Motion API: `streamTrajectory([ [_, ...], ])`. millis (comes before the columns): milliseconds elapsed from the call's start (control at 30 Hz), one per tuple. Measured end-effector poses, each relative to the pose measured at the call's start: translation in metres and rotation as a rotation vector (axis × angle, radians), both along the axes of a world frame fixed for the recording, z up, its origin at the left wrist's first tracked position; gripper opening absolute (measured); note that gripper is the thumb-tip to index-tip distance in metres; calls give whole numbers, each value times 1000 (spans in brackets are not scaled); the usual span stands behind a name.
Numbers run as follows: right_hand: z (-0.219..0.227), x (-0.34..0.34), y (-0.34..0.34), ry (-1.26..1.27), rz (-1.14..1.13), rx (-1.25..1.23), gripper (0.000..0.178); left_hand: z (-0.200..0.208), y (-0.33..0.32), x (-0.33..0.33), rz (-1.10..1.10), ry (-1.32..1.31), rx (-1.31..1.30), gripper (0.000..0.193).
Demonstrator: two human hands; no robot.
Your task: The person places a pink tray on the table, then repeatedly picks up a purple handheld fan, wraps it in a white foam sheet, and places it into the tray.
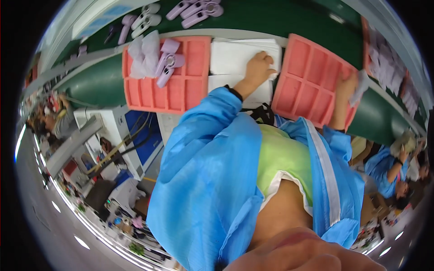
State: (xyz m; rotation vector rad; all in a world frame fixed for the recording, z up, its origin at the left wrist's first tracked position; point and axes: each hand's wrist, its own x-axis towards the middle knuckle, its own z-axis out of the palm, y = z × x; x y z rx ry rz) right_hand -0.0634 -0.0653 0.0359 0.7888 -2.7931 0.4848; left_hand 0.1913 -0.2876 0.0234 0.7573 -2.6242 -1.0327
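Observation:
My left hand lies on a stack of white sheets between two pink trays, its fingers bent over the top sheet near the stack's right edge. My right hand is over the right side of the right pink compartment tray and pinches a small white bag. The compartments of that tray look bare. Blue sleeves cover both my forearms.
The left pink tray holds lilac handheld devices and white bags. More lilac devices lie on the green belt behind. A bin of pale pieces stands at the right. Other people work at the far left and the right.

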Motion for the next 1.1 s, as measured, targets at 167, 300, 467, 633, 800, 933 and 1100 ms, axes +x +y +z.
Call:
streamTrajectory([
  [167, 42, 190, -216, -939, 859, -389, 30, -67, 11, -3, 261, 264, -347, 16],
  [300, 12, 280, -316, -576, 1140, -336, 48, -32, -10, -3, -42, 123, 357, 11],
  [467, -17, 327, -366, -619, 1201, -53, 61, -38, -3, 15, 101, 167, 284, 10],
  [633, -13, 325, -372, -849, 1187, -110, 64, -48, -10, 15, 144, 200, 308, 9],
  [800, 38, 275, -312, -935, 1042, -313, 66, -35, -18, 4, 198, 230, 419, 8],
  [933, 116, 166, -205, -618, 738, -453, 62, -8, -21, 19, 413, 559, 372, 6],
  [1100, 144, 125, -100, -593, 452, -456, 52, 1, -30, 34, 345, 418, 796, 13],
])
